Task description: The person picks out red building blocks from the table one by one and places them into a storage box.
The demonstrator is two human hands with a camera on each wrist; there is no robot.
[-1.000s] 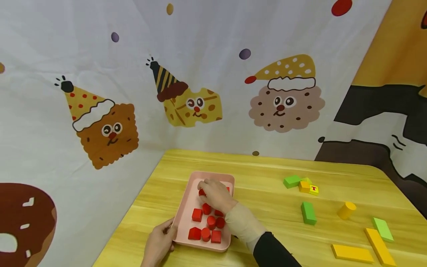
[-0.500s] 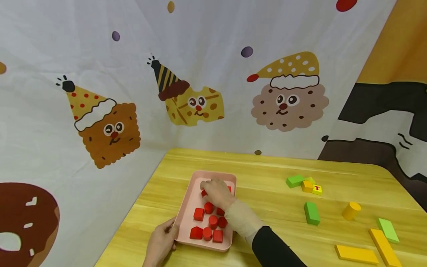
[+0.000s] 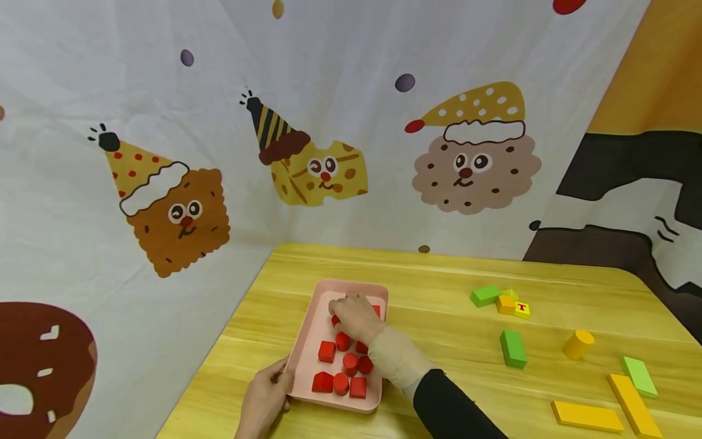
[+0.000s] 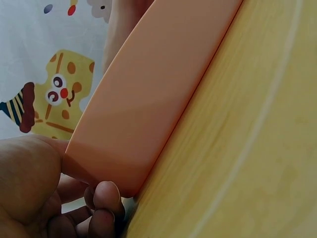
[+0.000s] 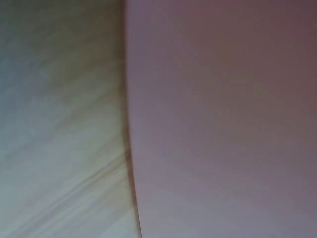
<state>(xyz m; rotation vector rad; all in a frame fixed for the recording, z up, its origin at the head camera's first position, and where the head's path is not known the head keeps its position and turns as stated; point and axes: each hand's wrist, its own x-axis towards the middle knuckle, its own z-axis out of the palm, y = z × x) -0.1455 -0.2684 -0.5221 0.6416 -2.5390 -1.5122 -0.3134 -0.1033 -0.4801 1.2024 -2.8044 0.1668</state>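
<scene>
A pink tray (image 3: 308,332) lies on the table, holding several small red blocks, among them a red cube (image 3: 326,352) and a red cylinder (image 3: 350,364). My left hand (image 3: 263,393) grips the tray's near left corner, thumb at the rim; in the left wrist view its curled fingers (image 4: 107,196) sit low against the tray's corner. Over the tray's far half, my right hand (image 3: 355,316) reaches in with bent fingers and pinches a red block (image 3: 335,320), mostly covered by the fingers. The right wrist view shows only the blurred tray wall (image 5: 223,124) and wood.
Right of the tray lie a green block (image 3: 513,349), an orange cylinder (image 3: 578,344), two long orange blocks (image 3: 587,416) and a light green block (image 3: 639,376). Farther back is a small cluster with a yellow letter block (image 3: 521,310). A printed cloth (image 3: 247,231) hangs behind the table.
The head view has shifted slightly. Both hands keep practically the same places on the tray and at the red block.
</scene>
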